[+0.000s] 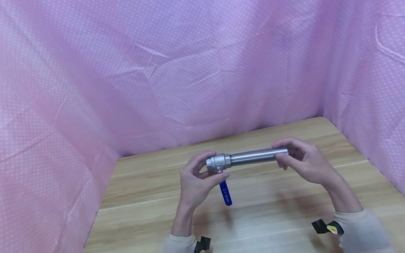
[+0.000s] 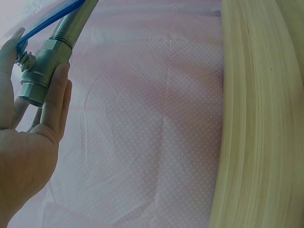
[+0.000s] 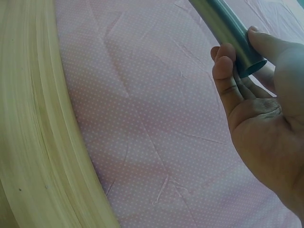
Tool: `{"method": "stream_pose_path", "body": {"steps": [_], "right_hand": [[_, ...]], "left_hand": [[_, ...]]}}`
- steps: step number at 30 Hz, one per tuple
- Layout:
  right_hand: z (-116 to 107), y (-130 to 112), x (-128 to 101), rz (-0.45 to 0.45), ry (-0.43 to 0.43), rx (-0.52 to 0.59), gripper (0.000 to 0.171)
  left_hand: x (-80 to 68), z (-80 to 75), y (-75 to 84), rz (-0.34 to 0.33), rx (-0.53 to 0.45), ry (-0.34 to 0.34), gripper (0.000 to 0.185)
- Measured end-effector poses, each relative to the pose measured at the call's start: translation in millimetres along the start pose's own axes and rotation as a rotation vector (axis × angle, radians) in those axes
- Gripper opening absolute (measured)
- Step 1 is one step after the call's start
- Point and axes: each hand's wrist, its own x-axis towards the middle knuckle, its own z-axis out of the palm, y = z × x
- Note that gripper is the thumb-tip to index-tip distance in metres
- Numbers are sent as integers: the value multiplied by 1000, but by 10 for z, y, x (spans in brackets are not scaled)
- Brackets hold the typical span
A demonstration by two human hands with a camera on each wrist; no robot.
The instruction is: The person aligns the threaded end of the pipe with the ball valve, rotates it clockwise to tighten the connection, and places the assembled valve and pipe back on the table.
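- Cream sleeves (image 1: 178, 252) are lying nearest the head camera, each with a dark wrist strap (image 1: 202, 244) just beside the cuff, above the near edge of the wooden counter (image 1: 274, 219).
- Both hands are holding one assembly in the air above the middle of the counter, clear of its surface: a steel ball valve (image 1: 217, 163) joined to a steel pipe (image 1: 253, 156) that is lying level, running left to right.
- The person's left hand (image 1: 194, 184) is curling fingers and thumb around the valve body; the left wrist view is showing the valve (image 2: 42, 71) pinched between thumb and fingers, its open end facing the palm.
- A blue lever handle (image 1: 226, 193) is hanging down from the valve toward the person.
- The right hand (image 1: 305, 162) is gripping the far, open end of the pipe, fingertips wrapping over it; the right wrist view is confirming fingers and thumb closing on the pipe end (image 3: 232, 28).
- Pink dotted cloth (image 1: 194, 60) is hanging on three sides of the counter.
- Judging from the opposed grips, the step in hand appears to be turning the pipe in the valve's threaded end, though whether tightening or loosening cannot be told.
- The next move is likely calling for the left grip to be bracing the valve firmly while the right is twisting about the pipe's own axis, both keeping the pipe level so the threads are not binding.
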Motion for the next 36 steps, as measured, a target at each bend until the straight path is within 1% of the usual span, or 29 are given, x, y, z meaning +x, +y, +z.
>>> {"method": "stream_pose_path", "body": {"steps": [5,9,12,14,19,25,29,33,36], "right_hand": [[-5,11,7,13,-15,10,33],[-23,15,-1,39,-34,34,41],[-33,18,-8,32,-51,66,45],[-34,21,-8,17,-57,82,46],[-29,28,-15,-3,-46,79,44],[-30,19,-24,1,-33,26,41],[-29,7,-16,12,-31,-4,34],[-28,-2,-8,32,-38,2,27],[-28,0,-5,51,-39,5,25]], "left_hand": [[-6,1,8,3,11,4,62],[-9,3,0,11,15,5,62],[-14,6,-4,19,18,7,62],[-17,8,-7,20,19,10,62],[-22,17,-6,11,15,9,62],[-18,21,-11,16,10,3,63],[-14,20,-18,19,6,1,62],[-14,20,-17,15,4,-2,61],[-14,21,-10,12,3,-1,62]]}}
